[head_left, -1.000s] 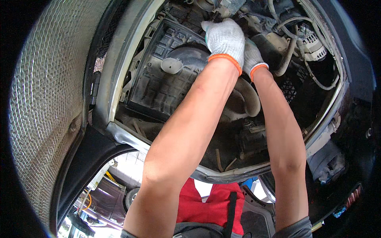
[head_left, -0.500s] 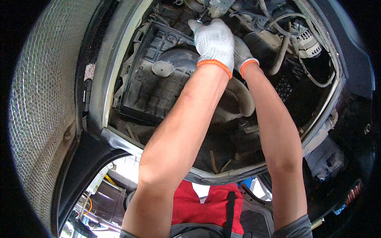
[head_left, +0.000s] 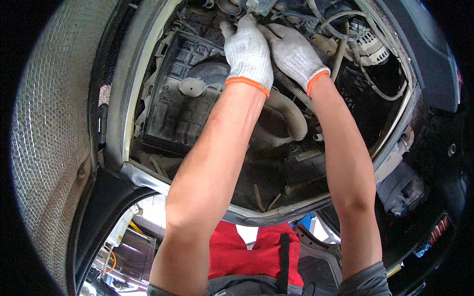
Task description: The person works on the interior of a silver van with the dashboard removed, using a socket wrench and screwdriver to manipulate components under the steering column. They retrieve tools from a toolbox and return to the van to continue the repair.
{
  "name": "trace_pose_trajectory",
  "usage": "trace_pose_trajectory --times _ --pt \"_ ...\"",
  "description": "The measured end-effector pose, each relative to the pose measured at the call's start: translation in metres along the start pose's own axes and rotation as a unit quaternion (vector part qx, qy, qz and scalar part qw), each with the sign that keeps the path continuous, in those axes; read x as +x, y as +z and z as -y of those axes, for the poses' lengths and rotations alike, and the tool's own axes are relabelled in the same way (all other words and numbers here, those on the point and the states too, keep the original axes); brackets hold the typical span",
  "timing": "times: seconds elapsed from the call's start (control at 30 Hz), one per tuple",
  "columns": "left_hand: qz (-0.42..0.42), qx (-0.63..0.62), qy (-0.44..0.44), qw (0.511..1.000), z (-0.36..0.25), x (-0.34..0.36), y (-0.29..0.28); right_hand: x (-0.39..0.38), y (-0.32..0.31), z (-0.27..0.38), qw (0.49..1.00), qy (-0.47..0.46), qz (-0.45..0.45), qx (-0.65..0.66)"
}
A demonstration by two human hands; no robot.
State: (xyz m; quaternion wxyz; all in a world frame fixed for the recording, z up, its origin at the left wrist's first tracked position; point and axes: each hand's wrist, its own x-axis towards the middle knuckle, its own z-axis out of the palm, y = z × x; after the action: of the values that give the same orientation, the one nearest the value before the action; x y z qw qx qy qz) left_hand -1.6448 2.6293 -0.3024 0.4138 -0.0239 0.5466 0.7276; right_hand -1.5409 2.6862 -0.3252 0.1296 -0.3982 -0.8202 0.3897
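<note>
White knit gloves with orange cuffs cover both my hands, deep in an opened engine bay. My left hand (head_left: pixel 248 54) is closed at the far side, close below a grey metal housing (head_left: pixel 260 6); its fingers curl away from view, hiding what they hold. Beside it, on the right, my right hand (head_left: pixel 295 53) bends its fingers toward the left hand. They look closed, and whatever is in them is hidden too. A ribbed grey hose (head_left: pixel 294 90) runs out from under the right hand. Left of my left wrist lies a dusty black plastic box cover (head_left: pixel 170 111) with a round pale spout (head_left: pixel 192 87).
A curved grey pipe (head_left: pixel 291 118) lies between my forearms. An alternator (head_left: pixel 370 47) with looping cables (head_left: pixel 380 93) sits at the far right. The bay's metal rim (head_left: pixel 148 177) surrounds the opening, and a woven silvery mat (head_left: pixel 54 138) stands along the left.
My right hand has come out from behind the left one and now shows at its right, uncovering the ribbed hose. The view has shifted slightly, so the bay appears further left.
</note>
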Motion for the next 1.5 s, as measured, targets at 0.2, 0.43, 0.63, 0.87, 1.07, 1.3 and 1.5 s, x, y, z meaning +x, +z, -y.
trace_pose_trajectory --times 0.2,0.43,0.63,0.87,1.07,1.3,1.5 --pt "-0.032 0.021 -0.004 0.999 0.016 0.024 -0.01 -0.018 0.029 -0.031 0.986 0.029 0.026 -0.159" --pt "0.003 0.003 -0.029 1.0 -0.007 0.013 -0.016 -0.01 0.03 -0.032 0.987 -0.03 0.11 -0.114" --pt "0.005 0.002 -0.058 0.998 -0.01 -0.002 0.011 -0.012 0.024 -0.043 0.994 0.059 -0.004 -0.095" --pt "-0.014 0.04 -0.079 0.996 -0.028 -0.005 0.003 -0.008 -0.017 0.054 0.984 0.126 -0.123 -0.027" --pt "-0.021 0.06 -0.036 0.997 -0.015 0.007 -0.004 -0.009 -0.021 0.029 0.964 -0.051 -0.015 -0.259" --pt "-0.036 0.036 -0.038 0.998 -0.008 0.015 -0.005 -0.011 -0.009 0.017 0.996 0.01 0.012 -0.09" --pt "0.01 0.011 -0.052 0.999 0.001 0.036 -0.019 -0.008 -0.035 0.061 0.995 0.067 -0.067 0.036"
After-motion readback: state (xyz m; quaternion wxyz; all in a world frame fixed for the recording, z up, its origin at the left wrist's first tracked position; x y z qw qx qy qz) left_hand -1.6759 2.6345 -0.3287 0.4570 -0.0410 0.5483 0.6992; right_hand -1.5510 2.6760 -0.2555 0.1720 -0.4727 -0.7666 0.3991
